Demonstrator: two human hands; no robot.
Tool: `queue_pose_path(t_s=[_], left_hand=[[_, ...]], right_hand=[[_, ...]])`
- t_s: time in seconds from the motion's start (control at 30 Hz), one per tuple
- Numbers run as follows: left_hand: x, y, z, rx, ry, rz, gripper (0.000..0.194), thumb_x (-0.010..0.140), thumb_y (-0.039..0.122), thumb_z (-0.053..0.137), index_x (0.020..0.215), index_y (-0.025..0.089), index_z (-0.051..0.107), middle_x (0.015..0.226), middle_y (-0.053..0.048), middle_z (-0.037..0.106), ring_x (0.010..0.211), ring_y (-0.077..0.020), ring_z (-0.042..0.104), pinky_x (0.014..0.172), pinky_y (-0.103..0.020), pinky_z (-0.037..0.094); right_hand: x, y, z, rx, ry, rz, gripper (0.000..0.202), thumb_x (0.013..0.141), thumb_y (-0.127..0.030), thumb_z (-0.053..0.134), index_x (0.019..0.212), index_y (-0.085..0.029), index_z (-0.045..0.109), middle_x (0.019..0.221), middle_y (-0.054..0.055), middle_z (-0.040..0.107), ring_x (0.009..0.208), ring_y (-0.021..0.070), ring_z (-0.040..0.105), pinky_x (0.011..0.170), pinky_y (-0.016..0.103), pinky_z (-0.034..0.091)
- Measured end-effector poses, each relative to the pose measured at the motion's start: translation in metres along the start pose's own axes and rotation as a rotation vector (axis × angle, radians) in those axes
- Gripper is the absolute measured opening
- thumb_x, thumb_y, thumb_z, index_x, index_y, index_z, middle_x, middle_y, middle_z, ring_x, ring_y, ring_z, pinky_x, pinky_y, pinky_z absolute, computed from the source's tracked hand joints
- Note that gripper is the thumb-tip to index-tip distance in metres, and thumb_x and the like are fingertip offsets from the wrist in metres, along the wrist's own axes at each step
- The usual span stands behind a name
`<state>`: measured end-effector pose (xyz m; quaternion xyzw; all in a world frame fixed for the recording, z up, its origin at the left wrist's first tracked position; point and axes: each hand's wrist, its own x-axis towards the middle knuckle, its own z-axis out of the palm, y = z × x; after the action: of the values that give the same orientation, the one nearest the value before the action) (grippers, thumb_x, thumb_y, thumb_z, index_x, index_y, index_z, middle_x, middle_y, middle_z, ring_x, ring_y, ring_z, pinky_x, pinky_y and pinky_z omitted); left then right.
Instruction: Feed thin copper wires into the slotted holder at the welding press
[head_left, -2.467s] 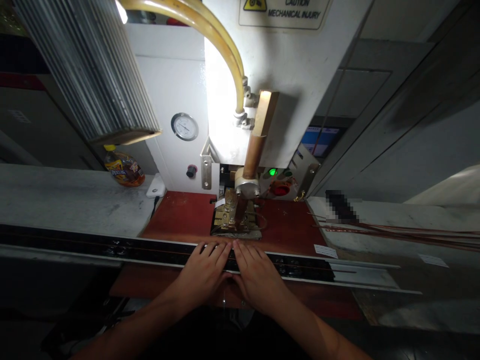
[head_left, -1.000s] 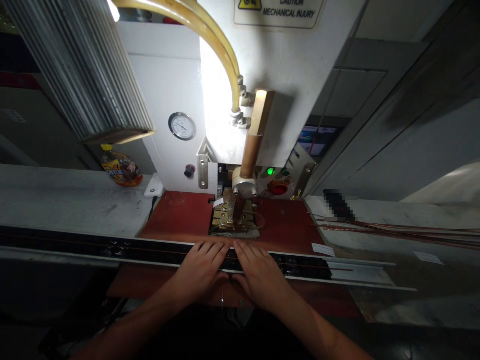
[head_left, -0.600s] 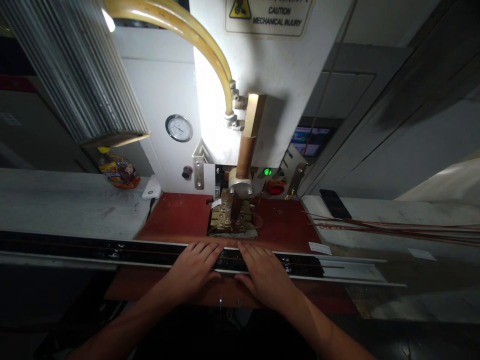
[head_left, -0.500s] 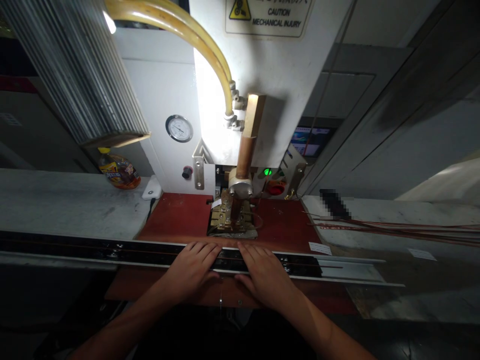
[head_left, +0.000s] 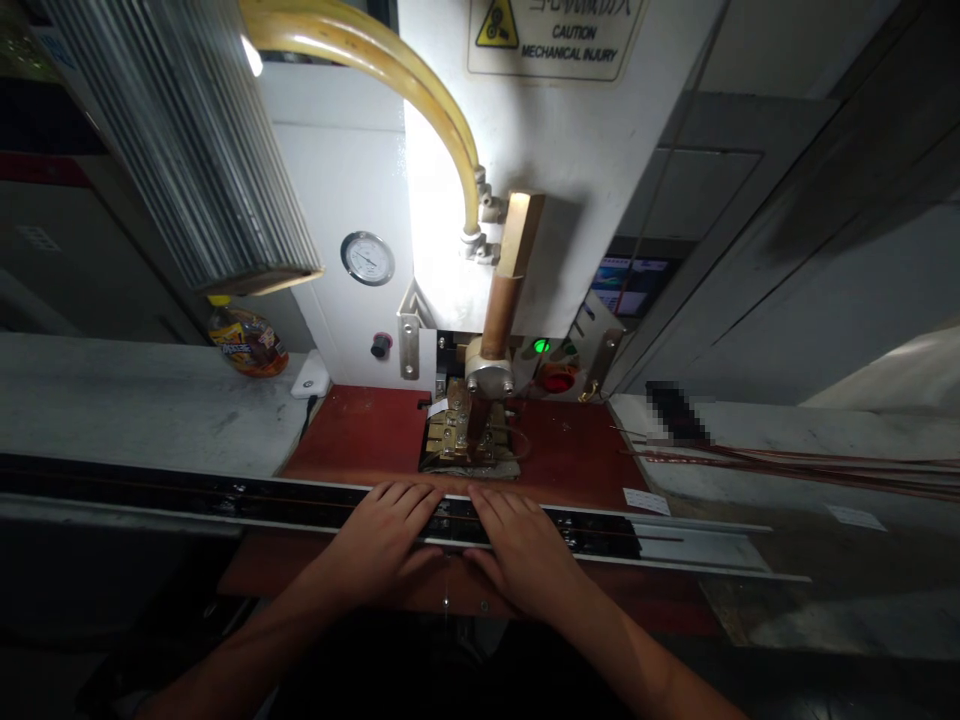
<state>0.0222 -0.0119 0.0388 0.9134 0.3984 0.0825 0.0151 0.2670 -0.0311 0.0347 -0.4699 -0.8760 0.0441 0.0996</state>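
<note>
A long metal channel (head_left: 724, 553) with a black inner lining (head_left: 289, 503) lies crosswise in front of the machine. A thin copper-coloured rod (head_left: 660, 538) runs along inside it. My left hand (head_left: 386, 535) grips across the channel, fingers over the far rim and thumb on the near side. Beside it my right hand (head_left: 525, 550) grips the same way, with a short stretch of channel showing between the hands. Just beyond stands a brass-coloured clamp block (head_left: 450, 435) beneath a copper electrode arm (head_left: 501, 315). Both palms' undersides are hidden.
The white machine (head_left: 525, 140) carries yellow hoses (head_left: 442, 110), a pressure gauge (head_left: 367, 258) and a green light (head_left: 541, 346). A drink bottle (head_left: 251, 340) stands left. Copper rods (head_left: 787, 470) lie right on the bench. A ribbed metal bundle (head_left: 180, 150) hangs upper left.
The camera view has shifted slightly, so the machine appears further right. Relative to the machine, the channel and both hands sit a little further left. The grip looks the same.
</note>
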Motion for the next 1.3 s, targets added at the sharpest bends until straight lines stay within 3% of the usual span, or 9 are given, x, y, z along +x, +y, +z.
queue_pose_path(t_s=[0.2,0.4,0.7,1.13,1.3], left_hand=[[0.016,0.016,0.002,-0.037,0.031,0.022,0.061,0.098,0.048,0.059,0.149,0.017,0.046,0.146,-0.011,0.058,0.132,-0.0262,0.052,0.113,-0.041,0.035],[0.023,0.028,0.007,0.017,-0.01,0.034,0.057,0.1,0.047,0.053,0.147,0.015,0.049,0.143,-0.013,0.061,0.127,-0.0295,0.055,0.109,-0.044,0.037],[0.021,0.029,0.019,0.083,-0.037,-0.005,0.062,0.101,0.047,0.05,0.154,0.017,0.039,0.146,-0.016,0.057,0.128,-0.0297,0.054,0.107,-0.045,0.039],[0.022,0.033,0.016,0.069,-0.017,0.008,0.061,0.101,0.043,0.049,0.154,0.015,0.039,0.145,-0.015,0.058,0.128,-0.0296,0.054,0.108,-0.045,0.036],[0.022,0.032,0.02,0.07,-0.008,0.011,0.061,0.101,0.045,0.051,0.153,0.016,0.04,0.146,-0.015,0.058,0.127,-0.0296,0.054,0.108,-0.045,0.037]], right_hand=[[0.0,0.0,-0.002,-0.007,-0.005,-0.015,0.062,0.094,-0.036,0.065,0.147,-0.008,0.05,0.146,0.019,0.058,0.127,0.0311,0.057,0.106,0.046,0.045],[-0.001,-0.001,0.003,-0.061,0.013,-0.013,0.062,0.096,-0.036,0.061,0.148,-0.006,0.048,0.148,0.02,0.055,0.128,0.0318,0.055,0.107,0.045,0.042],[0.0,-0.004,0.012,-0.163,0.046,-0.04,0.07,0.097,-0.039,0.063,0.151,0.0,0.043,0.15,0.024,0.053,0.123,0.0334,0.057,0.102,0.045,0.045],[-0.003,0.003,0.009,-0.091,0.038,-0.045,0.068,0.095,-0.039,0.065,0.15,-0.003,0.046,0.154,0.022,0.049,0.134,0.032,0.053,0.11,0.044,0.043],[-0.003,0.0,0.01,-0.109,0.075,-0.046,0.065,0.096,-0.04,0.064,0.147,-0.001,0.05,0.147,0.023,0.056,0.127,0.0324,0.057,0.109,0.043,0.043]])
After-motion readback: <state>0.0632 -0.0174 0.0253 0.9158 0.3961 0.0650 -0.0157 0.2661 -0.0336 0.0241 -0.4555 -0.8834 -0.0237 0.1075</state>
